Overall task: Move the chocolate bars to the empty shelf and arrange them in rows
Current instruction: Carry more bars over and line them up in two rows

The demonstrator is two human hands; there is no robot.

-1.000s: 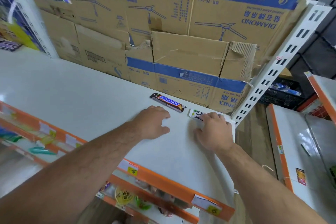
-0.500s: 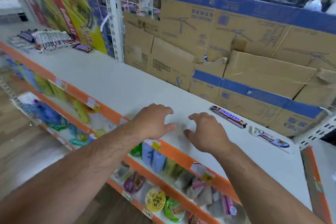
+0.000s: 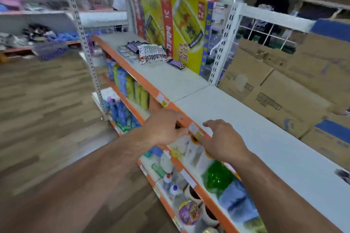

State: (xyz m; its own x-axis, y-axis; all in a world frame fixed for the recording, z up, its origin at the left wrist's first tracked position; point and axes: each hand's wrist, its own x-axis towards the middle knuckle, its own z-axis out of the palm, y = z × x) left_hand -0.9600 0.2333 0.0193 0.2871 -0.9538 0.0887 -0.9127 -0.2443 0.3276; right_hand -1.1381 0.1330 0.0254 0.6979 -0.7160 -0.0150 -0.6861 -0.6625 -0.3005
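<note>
The chocolate bars (image 3: 149, 53) lie heaped on the far shelf section beside a yellow box (image 3: 180, 24), well apart from both hands. Light, stiff and slick-wrapped, they likely suit a pinch across the long sides. The left hand (image 3: 164, 128) and right hand (image 3: 223, 142) hover with nothing in them, fingers relaxed, at the orange edge of the empty shelf (image 3: 265, 138).

The white top shelf (image 3: 251, 125) runs in two sections that meet at a seam beside a perforated upright (image 3: 220, 51), with an orange front edge (image 3: 132, 76) carrying small price labels (image 3: 162, 99). On the far section lies a loose pile of chocolate bars (image 3: 149, 53), one dark bar (image 3: 176, 64) just apart from it, and a tall yellow box (image 3: 176, 24) stands behind. Cardboard boxes (image 3: 274, 89) line the back of the near section, where a dark wrapper (image 3: 343, 175) shows at the frame's right edge.
</note>
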